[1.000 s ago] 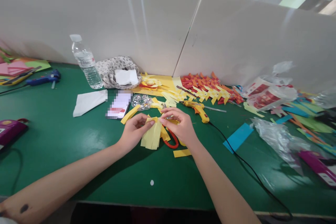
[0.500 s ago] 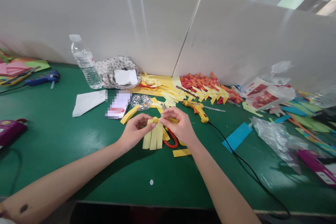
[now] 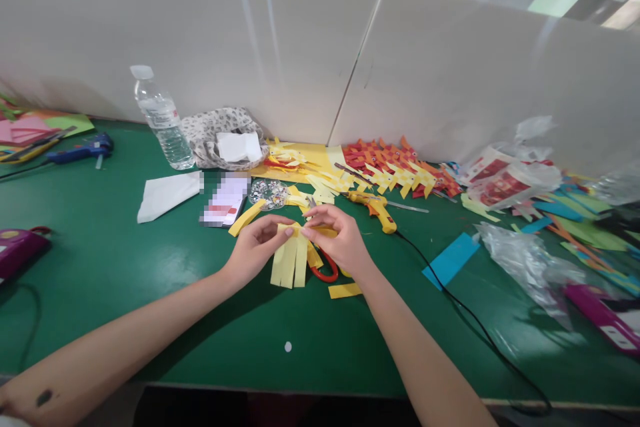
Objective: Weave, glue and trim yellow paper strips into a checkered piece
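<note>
My left hand [image 3: 256, 248] and my right hand [image 3: 336, 240] meet over the green table [image 3: 125, 267], both pinching the top edge of a yellow paper piece [image 3: 289, 259] cut into hanging strips. The strips dangle toward me. Red-handled scissors [image 3: 324, 267] lie on the table just under my right hand. A loose yellow strip [image 3: 346, 291] lies near my right wrist, another yellow strip [image 3: 247, 218] lies beyond my left hand.
A yellow glue gun [image 3: 374, 207] with a black cord [image 3: 470, 320] lies right of my hands. Behind are a phone [image 3: 226, 199], googly eyes [image 3: 269, 192], water bottle [image 3: 161, 118], patterned pouch [image 3: 225, 137], woven paper fish [image 3: 400, 170], plastic bags [image 3: 525, 260], blue paper [image 3: 450, 260].
The fringe of yellow strips has straightened and hangs more evenly; my fingers have shifted slightly along its top edge. Both hands stay in the same place.
</note>
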A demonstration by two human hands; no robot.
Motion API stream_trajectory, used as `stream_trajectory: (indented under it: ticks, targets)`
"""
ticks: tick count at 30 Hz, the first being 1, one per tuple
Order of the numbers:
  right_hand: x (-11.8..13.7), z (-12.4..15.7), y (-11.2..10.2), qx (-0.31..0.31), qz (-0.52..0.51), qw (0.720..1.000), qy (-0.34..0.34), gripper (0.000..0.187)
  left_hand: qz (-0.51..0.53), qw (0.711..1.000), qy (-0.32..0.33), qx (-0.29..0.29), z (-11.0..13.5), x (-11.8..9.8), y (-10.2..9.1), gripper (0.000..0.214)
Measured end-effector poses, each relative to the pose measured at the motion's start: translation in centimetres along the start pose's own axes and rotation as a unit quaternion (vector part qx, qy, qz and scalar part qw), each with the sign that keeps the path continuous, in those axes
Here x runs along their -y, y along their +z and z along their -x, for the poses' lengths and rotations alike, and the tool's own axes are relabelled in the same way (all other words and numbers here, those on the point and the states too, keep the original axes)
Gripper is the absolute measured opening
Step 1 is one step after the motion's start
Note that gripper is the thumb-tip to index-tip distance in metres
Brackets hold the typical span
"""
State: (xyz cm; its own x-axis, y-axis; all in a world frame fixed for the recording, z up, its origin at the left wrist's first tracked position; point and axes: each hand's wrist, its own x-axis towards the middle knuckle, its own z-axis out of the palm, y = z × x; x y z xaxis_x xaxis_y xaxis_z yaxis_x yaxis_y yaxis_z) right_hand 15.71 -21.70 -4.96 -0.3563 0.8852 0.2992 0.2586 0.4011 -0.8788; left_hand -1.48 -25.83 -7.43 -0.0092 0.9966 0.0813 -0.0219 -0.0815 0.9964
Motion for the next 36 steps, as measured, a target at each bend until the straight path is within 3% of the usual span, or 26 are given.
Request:
stream_trajectory:
  ticks: [12,32,34,36]
  targets:
    - [0.5,0.1,0.0,0.009,0.021,1.000,0.001,0.017,-0.014,1.000,-0.010,-0.019,0.0,0.0,0.0,0.022]
    - [0.6,0.5,0.6,0.015,0.063,0.998,-0.009,0.015,-0.018,0.995,-0.082,0.052,-0.4,0.3,-0.2,0.029]
    - [0.8,0.5,0.6,-0.016,0.091,0.995,-0.023,0.016,-0.003,0.996,-0.080,0.042,-0.5,0.5,-0.3,0.029]
    - [0.9,0.4,0.6,-0.090,0.107,0.990,-0.028,0.019,0.021,0.996,-0.084,0.021,-0.6,0.5,-0.3,0.030]
